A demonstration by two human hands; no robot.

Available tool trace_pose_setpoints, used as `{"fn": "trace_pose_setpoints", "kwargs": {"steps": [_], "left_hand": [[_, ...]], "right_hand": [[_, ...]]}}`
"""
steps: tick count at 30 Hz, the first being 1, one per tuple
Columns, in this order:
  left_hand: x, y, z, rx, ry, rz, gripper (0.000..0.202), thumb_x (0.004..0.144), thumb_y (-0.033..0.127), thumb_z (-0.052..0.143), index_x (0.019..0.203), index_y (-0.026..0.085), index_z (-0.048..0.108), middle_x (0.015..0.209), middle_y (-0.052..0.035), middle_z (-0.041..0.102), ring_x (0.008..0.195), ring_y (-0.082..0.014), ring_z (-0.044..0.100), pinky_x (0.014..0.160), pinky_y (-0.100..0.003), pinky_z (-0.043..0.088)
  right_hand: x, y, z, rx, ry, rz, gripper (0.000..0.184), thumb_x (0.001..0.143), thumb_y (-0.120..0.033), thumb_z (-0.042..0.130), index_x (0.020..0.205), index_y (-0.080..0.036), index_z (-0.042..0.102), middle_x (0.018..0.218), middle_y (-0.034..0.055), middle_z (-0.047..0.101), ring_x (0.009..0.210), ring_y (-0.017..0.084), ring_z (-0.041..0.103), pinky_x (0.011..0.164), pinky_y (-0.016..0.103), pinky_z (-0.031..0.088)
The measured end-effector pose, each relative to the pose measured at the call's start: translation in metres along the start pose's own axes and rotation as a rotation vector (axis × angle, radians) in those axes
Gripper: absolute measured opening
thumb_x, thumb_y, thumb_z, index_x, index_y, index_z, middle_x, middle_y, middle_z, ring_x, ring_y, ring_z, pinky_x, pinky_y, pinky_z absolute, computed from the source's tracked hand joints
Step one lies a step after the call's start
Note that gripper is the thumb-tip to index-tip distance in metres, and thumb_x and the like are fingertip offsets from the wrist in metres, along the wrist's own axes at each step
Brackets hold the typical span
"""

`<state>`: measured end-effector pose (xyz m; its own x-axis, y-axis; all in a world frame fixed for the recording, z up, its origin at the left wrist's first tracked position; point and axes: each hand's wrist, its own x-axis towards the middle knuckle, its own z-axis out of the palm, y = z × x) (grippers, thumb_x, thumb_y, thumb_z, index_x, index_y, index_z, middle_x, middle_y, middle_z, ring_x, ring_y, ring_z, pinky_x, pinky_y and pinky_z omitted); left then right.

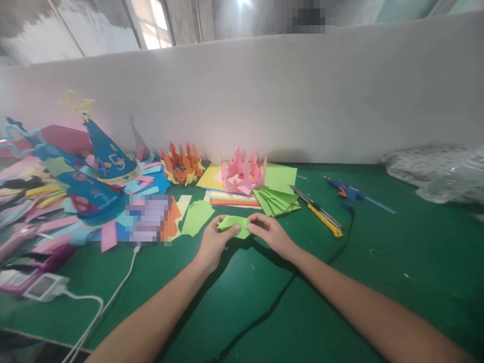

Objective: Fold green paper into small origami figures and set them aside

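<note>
Far to the left of the hands, a heap of coloured paper strips (45,212) lies with two blue cone hats (108,154) on it, and nearer the person than that heap a small white device (43,287) rests on the green worktop (397,262) with a white cable (113,297) running from it. Beyond the left hand and to its left stands an orange paper crown (182,166), and just left of that hand lie loose green sheets (196,217). The left hand (214,243) pinches the left end of a green paper piece (234,225) between thumb and fingers; the right hand (270,233) pinches its right end, so the piece is held between the two hands just above the worktop. Straight beyond the hands stands a pink paper crown (242,174) on flat coloured sheets, with a fanned stack of green folded pieces (277,199) beyond the right hand. Right of the right hand lies a yellow utility knife (321,214), and farther right a blue glue gun (346,191) whose black cord (264,315) passes under the right forearm. Far right, crumpled plastic bags (434,171) sit near a white partition (302,101).
</note>
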<state>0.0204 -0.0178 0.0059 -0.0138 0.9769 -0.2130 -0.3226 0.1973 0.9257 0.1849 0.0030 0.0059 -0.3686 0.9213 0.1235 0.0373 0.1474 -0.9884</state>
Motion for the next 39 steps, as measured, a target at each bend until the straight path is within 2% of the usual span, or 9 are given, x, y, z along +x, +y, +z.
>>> {"fn": "trace_pose_setpoints", "kwargs": {"steps": [5, 8, 11, 16, 20, 23, 28, 33, 39], "left_hand": [[-0.003, -0.001, 0.002, 0.119, -0.028, 0.050, 0.037, 0.058, 0.030, 0.079, 0.081, 0.016, 0.054, 0.068, 0.0058, 0.053, 0.056, -0.0053, 0.049, 0.052, -0.016, 0.037], [-0.005, 0.001, 0.003, 0.222, -0.059, 0.073, 0.040, 0.058, 0.032, 0.078, 0.088, 0.018, 0.055, 0.075, 0.0045, 0.054, 0.059, -0.0063, 0.051, 0.052, -0.017, 0.039], [-0.006, 0.005, 0.003, 0.270, -0.114, 0.118, 0.046, 0.059, 0.034, 0.078, 0.096, 0.020, 0.057, 0.085, 0.0016, 0.058, 0.070, -0.0099, 0.055, 0.060, -0.019, 0.044], [0.000, 0.009, -0.004, 0.347, -0.097, 0.131, 0.034, 0.071, 0.048, 0.065, 0.083, 0.016, 0.065, 0.072, -0.0006, 0.062, 0.063, -0.0110, 0.054, 0.058, -0.021, 0.041], [0.007, 0.006, -0.010, 0.460, -0.081, 0.164, 0.031, 0.069, 0.044, 0.067, 0.079, 0.014, 0.066, 0.063, 0.0009, 0.060, 0.053, -0.0089, 0.048, 0.050, -0.020, 0.037], [0.008, 0.003, -0.011, 0.460, -0.058, 0.173, 0.030, 0.071, 0.043, 0.066, 0.079, 0.014, 0.065, 0.063, 0.0013, 0.059, 0.052, -0.0079, 0.046, 0.048, -0.019, 0.035], [0.007, 0.002, -0.010, 0.413, -0.082, 0.152, 0.029, 0.070, 0.041, 0.067, 0.082, 0.015, 0.064, 0.067, 0.0008, 0.062, 0.056, -0.0089, 0.050, 0.051, -0.019, 0.038], [0.006, 0.002, -0.010, 0.466, -0.141, 0.189, 0.028, 0.070, 0.039, 0.067, 0.084, 0.015, 0.067, 0.080, -0.0039, 0.068, 0.067, -0.0133, 0.057, 0.059, -0.023, 0.043], [0.004, 0.000, -0.006, 0.519, -0.127, 0.193, 0.026, 0.074, 0.041, 0.063, 0.077, 0.014, 0.065, 0.071, -0.0022, 0.064, 0.065, -0.0131, 0.055, 0.062, -0.024, 0.042]], "right_hand": [[0.001, 0.002, 0.002, 0.007, -0.001, 0.027, 0.031, 0.073, -0.047, 0.063, 0.075, -0.018, 0.055, 0.066, -0.0027, 0.051, 0.061, 0.011, 0.047, 0.060, 0.024, 0.039], [0.002, 0.005, 0.001, -0.062, 0.029, 0.017, 0.029, 0.075, -0.045, 0.061, 0.070, -0.017, 0.054, 0.063, -0.0030, 0.049, 0.058, 0.011, 0.045, 0.057, 0.024, 0.038], [0.002, 0.005, -0.001, -0.130, 0.071, 0.002, 0.026, 0.076, -0.041, 0.059, 0.067, -0.017, 0.053, 0.062, -0.0030, 0.050, 0.057, 0.010, 0.045, 0.056, 0.023, 0.037], [0.000, 0.005, -0.001, -0.205, 0.056, -0.011, 0.022, 0.075, -0.037, 0.059, 0.066, -0.017, 0.056, 0.061, -0.0021, 0.054, 0.056, 0.011, 0.048, 0.055, 0.024, 0.039], [-0.001, 0.006, 0.000, -0.235, 0.044, -0.011, 0.019, 0.074, -0.035, 0.062, 0.071, -0.017, 0.061, 0.064, -0.0007, 0.059, 0.059, 0.013, 0.052, 0.057, 0.025, 0.042], [0.000, 0.006, -0.001, -0.188, 0.090, -0.029, 0.020, 0.074, -0.037, 0.062, 0.081, -0.017, 0.063, 0.072, 0.0012, 0.063, 0.065, 0.015, 0.056, 0.062, 0.027, 0.045], [0.001, 0.005, -0.003, -0.183, 0.127, -0.044, 0.020, 0.076, -0.037, 0.060, 0.072, -0.017, 0.061, 0.068, 0.0006, 0.061, 0.064, 0.014, 0.056, 0.063, 0.027, 0.045], [0.000, 0.002, -0.001, -0.203, 0.062, -0.055, 0.020, 0.077, -0.035, 0.059, 0.069, -0.017, 0.060, 0.064, 0.0002, 0.060, 0.061, 0.013, 0.054, 0.060, 0.026, 0.044], [-0.001, 0.000, 0.002, -0.224, 0.051, -0.080, 0.022, 0.077, -0.035, 0.059, 0.065, -0.017, 0.058, 0.062, -0.0006, 0.057, 0.061, 0.013, 0.051, 0.059, 0.025, 0.042]]}}
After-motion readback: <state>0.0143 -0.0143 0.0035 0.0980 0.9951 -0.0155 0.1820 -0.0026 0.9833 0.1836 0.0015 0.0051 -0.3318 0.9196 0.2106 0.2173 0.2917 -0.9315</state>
